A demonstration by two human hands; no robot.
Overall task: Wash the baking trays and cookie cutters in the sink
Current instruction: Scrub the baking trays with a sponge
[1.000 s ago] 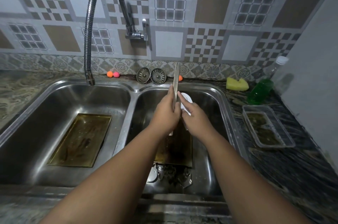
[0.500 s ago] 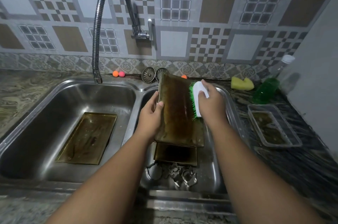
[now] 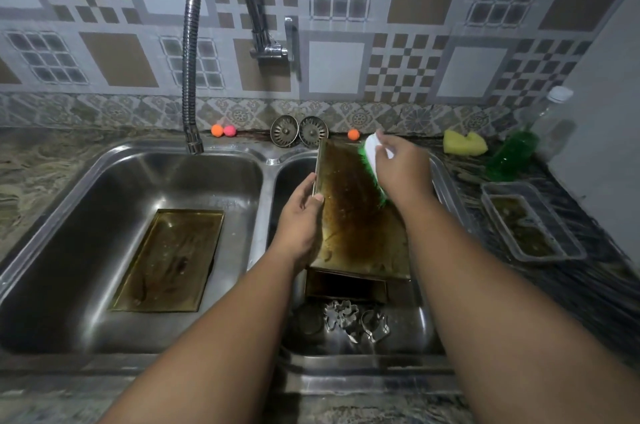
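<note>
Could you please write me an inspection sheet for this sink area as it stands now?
Surface: steel double sink set in a stone counter.
Job's things: left tray flat in the left basin; held tray tilted over the right basin; lower tray beneath it; cutters on that basin's floor.
Clutter: sponge, green bottle, tub, strainers, balls on the counter.
Hands: left hand grips the held tray's edge; right hand holds a brush, bristles on the tray.
Cables: nothing seen.
Surroundings: tiled wall; faucet, no water seen.
</note>
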